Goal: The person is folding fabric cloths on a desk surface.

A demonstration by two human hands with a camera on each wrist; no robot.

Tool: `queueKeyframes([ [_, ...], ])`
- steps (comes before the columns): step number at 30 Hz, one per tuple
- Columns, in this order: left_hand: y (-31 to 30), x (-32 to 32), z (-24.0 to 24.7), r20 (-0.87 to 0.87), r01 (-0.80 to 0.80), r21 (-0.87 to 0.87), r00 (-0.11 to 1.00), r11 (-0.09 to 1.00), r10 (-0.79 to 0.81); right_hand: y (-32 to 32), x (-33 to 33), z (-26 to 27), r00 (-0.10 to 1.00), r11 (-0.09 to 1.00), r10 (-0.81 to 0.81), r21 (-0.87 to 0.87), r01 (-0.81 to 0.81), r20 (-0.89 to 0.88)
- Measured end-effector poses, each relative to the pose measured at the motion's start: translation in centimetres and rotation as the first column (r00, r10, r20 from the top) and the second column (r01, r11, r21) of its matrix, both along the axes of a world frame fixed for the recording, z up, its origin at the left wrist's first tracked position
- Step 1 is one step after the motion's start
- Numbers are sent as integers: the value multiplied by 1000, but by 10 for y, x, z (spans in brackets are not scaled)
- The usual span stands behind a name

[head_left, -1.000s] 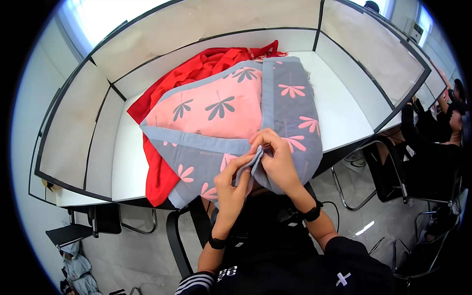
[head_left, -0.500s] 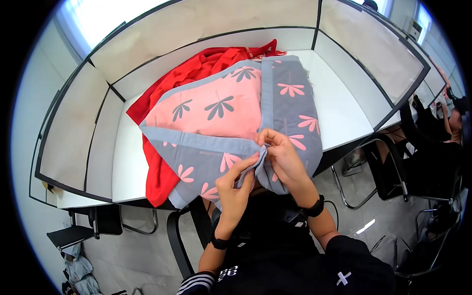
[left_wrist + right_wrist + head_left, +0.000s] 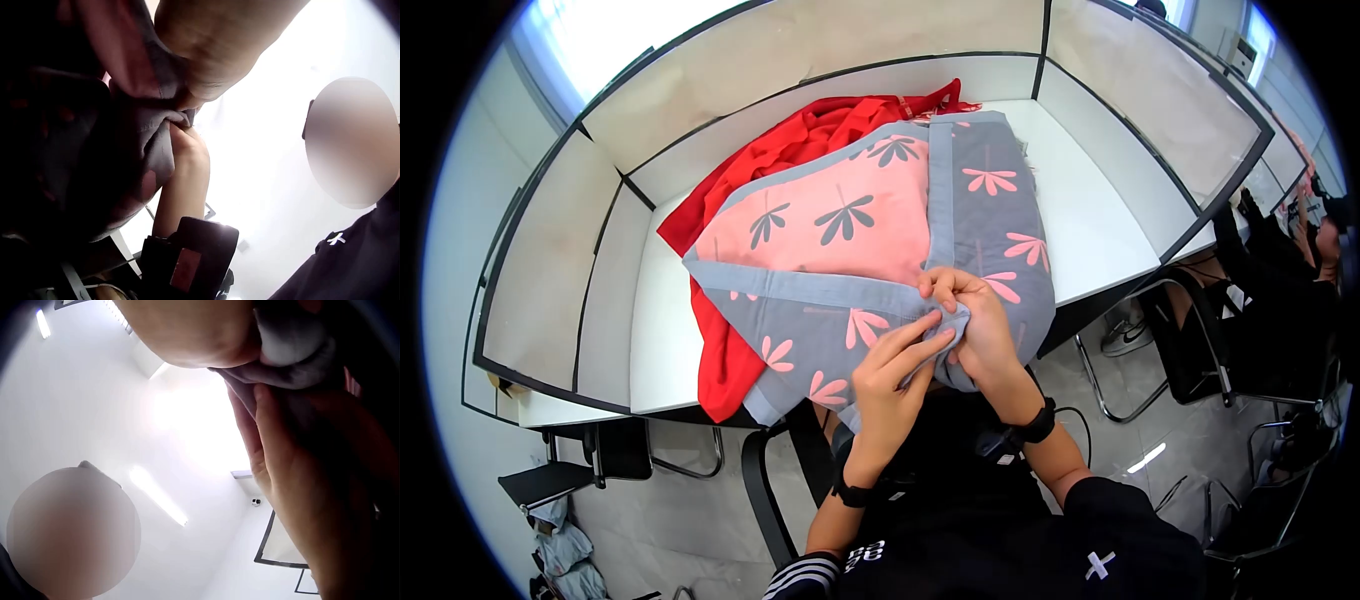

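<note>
A padded grey and pink quilt (image 3: 850, 225) with a leaf print and pale blue-grey bands lies bundled on the desk, its near side hanging over the front edge. My left hand (image 3: 892, 388) pinches a fold of its pale edging between thumb and fingers at the near side. Right beside it, my right hand (image 3: 983, 325) grips the same bunched edging, fingers curled over the cloth. In the left wrist view the gathered cloth (image 3: 153, 134) runs between the two hands. The right wrist view shows the fold (image 3: 294, 359) held from below, with part of the grip in shadow.
A crumpled red cloth (image 3: 800, 135) lies behind and left of the quilt. Low partition panels (image 3: 820, 45) enclose the white desk (image 3: 1090, 220) at the back and sides. A black chair arm (image 3: 765, 490) stands at the near left, and another person (image 3: 1280, 280) sits at the right.
Both hands have shifted slightly right along the edging. The left fingers have straightened and moved up beside the right hand, and the pinched fold now turns outward. The quilt's bulk stays in place.
</note>
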State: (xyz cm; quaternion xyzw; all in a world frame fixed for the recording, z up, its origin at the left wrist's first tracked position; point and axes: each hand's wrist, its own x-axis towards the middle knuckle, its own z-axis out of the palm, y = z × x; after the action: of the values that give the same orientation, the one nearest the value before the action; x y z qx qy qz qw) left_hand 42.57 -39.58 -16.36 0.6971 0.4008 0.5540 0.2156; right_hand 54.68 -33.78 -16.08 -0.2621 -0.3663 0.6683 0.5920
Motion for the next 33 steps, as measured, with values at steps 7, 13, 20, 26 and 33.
queueKeyframes([
  [7, -2, 1, -2, -49, -34, -18, 998, 999, 34, 2, 6, 0, 999, 995, -29, -98, 27, -23],
  [13, -21, -33, -23, -191, -86, -132, 980, 987, 60, 4, 36, 23, 904, 824, -415, 380, 421, -102],
  [20, -34, -80, 4, -293, -368, -147, 903, 918, 315, -1, 63, 115, 710, 397, -699, 871, 289, 83],
  [26, -18, -58, -20, -251, -155, -527, 968, 836, 21, 19, 78, 209, 722, -78, -593, 918, 389, -356],
  [33, -20, -36, 18, 167, 327, -713, 938, 620, -304, -26, 133, 271, 699, -244, -624, 937, 251, -350],
])
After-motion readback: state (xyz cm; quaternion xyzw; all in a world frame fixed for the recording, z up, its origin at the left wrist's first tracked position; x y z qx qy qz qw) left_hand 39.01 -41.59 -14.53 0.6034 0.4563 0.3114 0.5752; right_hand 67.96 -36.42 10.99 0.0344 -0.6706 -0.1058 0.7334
